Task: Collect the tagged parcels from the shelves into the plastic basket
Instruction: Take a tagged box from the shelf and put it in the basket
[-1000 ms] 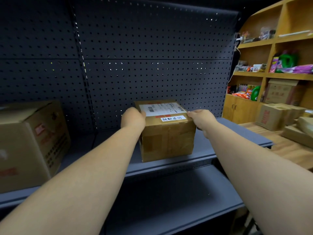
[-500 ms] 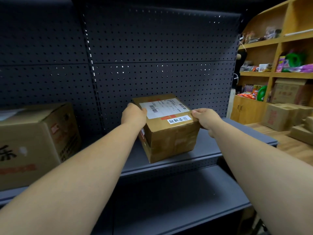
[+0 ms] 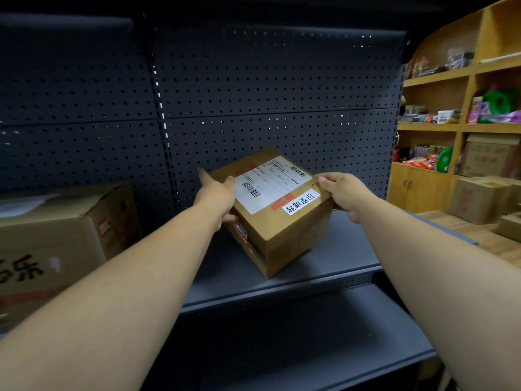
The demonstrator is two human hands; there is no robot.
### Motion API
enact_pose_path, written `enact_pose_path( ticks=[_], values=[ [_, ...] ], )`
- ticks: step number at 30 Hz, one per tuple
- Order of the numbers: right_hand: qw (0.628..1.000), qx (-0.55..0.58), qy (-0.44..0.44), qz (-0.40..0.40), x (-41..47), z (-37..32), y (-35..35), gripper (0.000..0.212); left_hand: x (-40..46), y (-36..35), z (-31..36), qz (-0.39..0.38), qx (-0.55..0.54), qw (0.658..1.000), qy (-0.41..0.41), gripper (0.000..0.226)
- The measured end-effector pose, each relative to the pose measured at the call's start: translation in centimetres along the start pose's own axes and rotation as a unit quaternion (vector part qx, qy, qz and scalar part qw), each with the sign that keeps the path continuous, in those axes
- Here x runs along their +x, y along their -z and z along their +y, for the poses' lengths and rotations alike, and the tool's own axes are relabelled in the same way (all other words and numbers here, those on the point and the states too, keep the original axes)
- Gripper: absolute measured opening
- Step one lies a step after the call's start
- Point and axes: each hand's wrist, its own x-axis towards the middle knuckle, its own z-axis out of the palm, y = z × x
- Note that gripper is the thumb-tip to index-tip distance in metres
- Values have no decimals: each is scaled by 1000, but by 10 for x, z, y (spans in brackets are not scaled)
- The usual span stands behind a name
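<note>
We see a brown cardboard parcel (image 3: pixel 282 221) bearing a white shipping label (image 3: pixel 270 182) printed with black barcodes, a small white tag (image 3: pixel 301 203) with black characters, and an orange-red strip (image 3: pixel 282 201) beside it. The shelf (image 3: pixel 324 266) beneath is slate grey, and the back panel (image 3: pixel 267 80) is dark navy, dotted with a regular grid of small holes. At left we see a larger tan carton (image 3: pixel 56 244) with black characters and red print. At right, a honey-yellow wooden shelving unit (image 3: pixel 439 127) holds green, purple and red packages.
</note>
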Motion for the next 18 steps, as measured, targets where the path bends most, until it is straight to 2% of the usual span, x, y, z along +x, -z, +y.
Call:
enact_pose_path(
  ticks=[6,13,16,18],
  values=[
    [999,5,44,-17,8,-17,1,27,0,8,-4,-12,-92,995,38,78],
    [997,-3,62,-35,12,-18,-8,27,7,17,-16,-16,-131,989,59,80],
    [998,3,61,-32,14,-18,-10,27,8,22,-17,-4,-119,992,46,70],
    [998,11,55,-34,16,-16,-10,27,8,28,-18,16,-55,998,19,61]
  ],
)
